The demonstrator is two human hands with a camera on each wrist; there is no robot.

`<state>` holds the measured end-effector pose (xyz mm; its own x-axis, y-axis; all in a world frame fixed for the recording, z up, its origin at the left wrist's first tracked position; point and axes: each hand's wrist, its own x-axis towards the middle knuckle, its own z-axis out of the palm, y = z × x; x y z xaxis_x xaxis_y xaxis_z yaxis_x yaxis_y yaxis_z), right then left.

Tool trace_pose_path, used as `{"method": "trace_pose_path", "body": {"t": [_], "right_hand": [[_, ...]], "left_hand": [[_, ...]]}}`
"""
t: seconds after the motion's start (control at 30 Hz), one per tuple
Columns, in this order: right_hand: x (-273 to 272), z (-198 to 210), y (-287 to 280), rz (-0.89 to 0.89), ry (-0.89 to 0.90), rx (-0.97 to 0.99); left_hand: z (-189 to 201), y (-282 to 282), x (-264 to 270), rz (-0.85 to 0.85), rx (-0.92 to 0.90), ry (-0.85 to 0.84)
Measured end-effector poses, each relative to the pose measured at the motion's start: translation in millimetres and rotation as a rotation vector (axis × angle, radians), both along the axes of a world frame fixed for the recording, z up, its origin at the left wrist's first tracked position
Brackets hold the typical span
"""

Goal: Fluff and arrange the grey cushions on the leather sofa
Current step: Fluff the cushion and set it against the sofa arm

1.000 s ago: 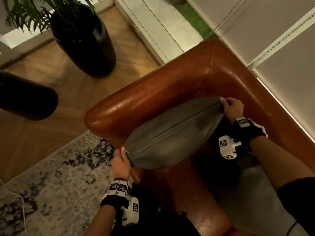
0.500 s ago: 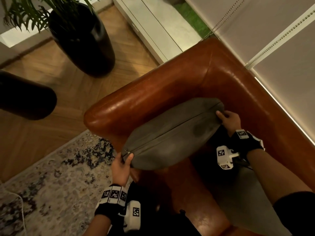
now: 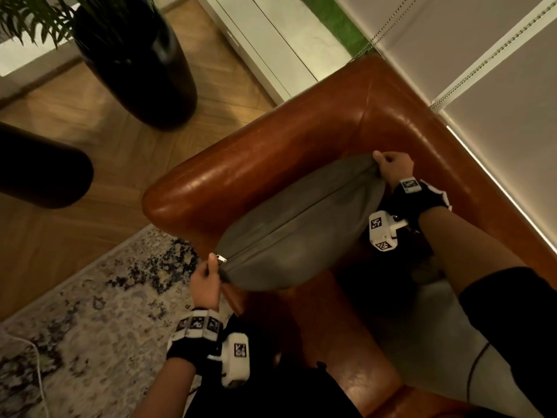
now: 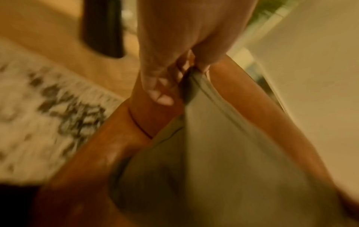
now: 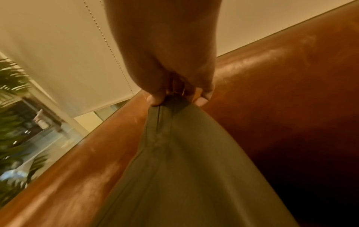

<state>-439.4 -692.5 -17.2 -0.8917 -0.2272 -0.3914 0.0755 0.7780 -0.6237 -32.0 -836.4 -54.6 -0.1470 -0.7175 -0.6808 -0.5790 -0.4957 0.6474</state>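
Note:
A grey cushion [image 3: 301,227] stands edge-up in the corner of the brown leather sofa [image 3: 271,152], its zipped seam running diagonally along the top. My left hand [image 3: 206,279] pinches the near-left corner by the zip pull. My right hand [image 3: 391,167] grips the far-right corner against the sofa back. The left wrist view shows my left hand [image 4: 174,73] pinching the cushion [image 4: 223,161] corner, blurred. In the right wrist view my right hand [image 5: 174,95] bunches the corner of the cushion [image 5: 184,169]. A second grey cushion [image 3: 434,342] lies on the seat under my right arm.
A tall black planter [image 3: 135,61] with a palm stands on the wooden floor left of the sofa arm. Another dark round object [image 3: 39,167] is at the far left. A patterned rug [image 3: 75,312] lies in front. Blinds with bead chains [image 3: 482,55] hang behind the sofa.
The cushion dropped slightly half a second ago and is now lifted again, with my right hand back up at the far corner. Both hands keep hold of their corners.

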Motion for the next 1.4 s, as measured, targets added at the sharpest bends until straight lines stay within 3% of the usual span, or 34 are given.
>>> {"method": "trace_pose_path", "body": {"t": [0.07, 0.13, 0.2, 0.27, 0.37, 0.43, 0.5, 0.57, 0.67, 0.77, 0.93, 1.0, 1.07, 1.13, 1.27, 1.4], "right_hand": [[-7, -3, 8, -0.091, -0.064, -0.047], [-7, -6, 15, -0.176, -0.128, -0.084], [-3, -6, 17, -0.148, -0.112, -0.058], [-1, -5, 14, -0.045, -0.045, 0.010], [-1, -2, 8, -0.007, 0.015, 0.054], [0, -4, 6, -0.024, 0.024, 0.063], [0, -6, 6, -0.036, 0.013, 0.079], [-1, -8, 8, -0.023, -0.003, 0.122], [-4, -7, 11, 0.030, 0.002, 0.177], [-3, -6, 13, 0.051, 0.040, 0.189], [2, -9, 5, 0.047, 0.069, 0.198], [6, -7, -2, 0.024, 0.069, 0.184], [6, -4, -4, 0.025, 0.065, 0.184], [5, 0, -2, 0.041, 0.039, 0.184], [9, 3, 8, 0.067, 0.019, 0.192], [16, 6, 10, 0.083, 0.022, 0.199]], "left_hand": [[3, -3, -1, 0.142, 0.150, 0.170], [8, -3, -1, 0.159, 0.309, 0.356], [14, -3, -2, 0.097, 0.357, 0.336], [11, -8, -4, -0.039, 0.171, 0.128], [15, -17, -20, -0.243, -0.493, -0.224], [34, -1, -62, -0.340, -0.792, -0.158], [55, 30, -120, -0.586, -0.780, 0.038], [57, 64, -169, -0.882, -0.684, 0.123], [36, 93, -204, -1.217, -0.558, -0.043], [2, 88, -182, -1.311, -0.653, -0.175], [-30, 45, -68, -1.120, -0.642, -0.407], [-44, 29, -20, -0.998, -0.483, -0.615], [-49, 12, 23, -0.735, -0.231, -0.742], [-41, 1, 51, -0.527, -0.146, -0.611], [-9, -1, 40, -0.155, -0.281, -0.199], [11, 0, 3, -0.067, -0.148, -0.067]]}}
